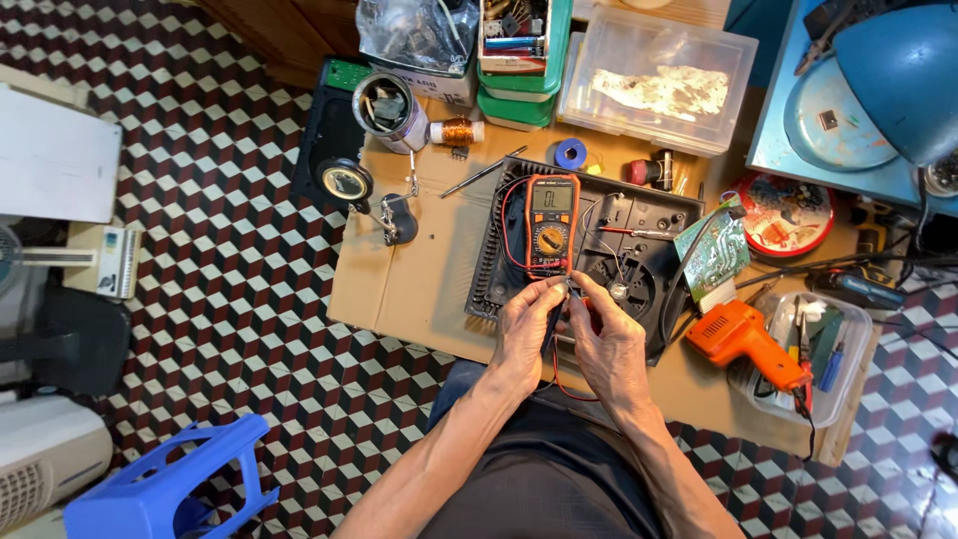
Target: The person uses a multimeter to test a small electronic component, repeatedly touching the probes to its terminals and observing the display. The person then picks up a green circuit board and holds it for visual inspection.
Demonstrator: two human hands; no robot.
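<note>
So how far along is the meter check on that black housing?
Done: the black housing lies opened on the cardboard, circuit board pulled aside, orange multimeter set on it with its display lit. In hand: left hand and right hand pinch the probe leads together below the meter. Left: housing not yet closed.

Grey rectangular screen [552, 198] atop the orange-and-black multimeter [550, 228], at the black tray's 10 o'clock. Clear lidded plastic box [659, 80] at the cardboard's 1 o'clock. Crumpled clear bag [417, 32], apparently holding parts, at 12 o'clock.
</note>
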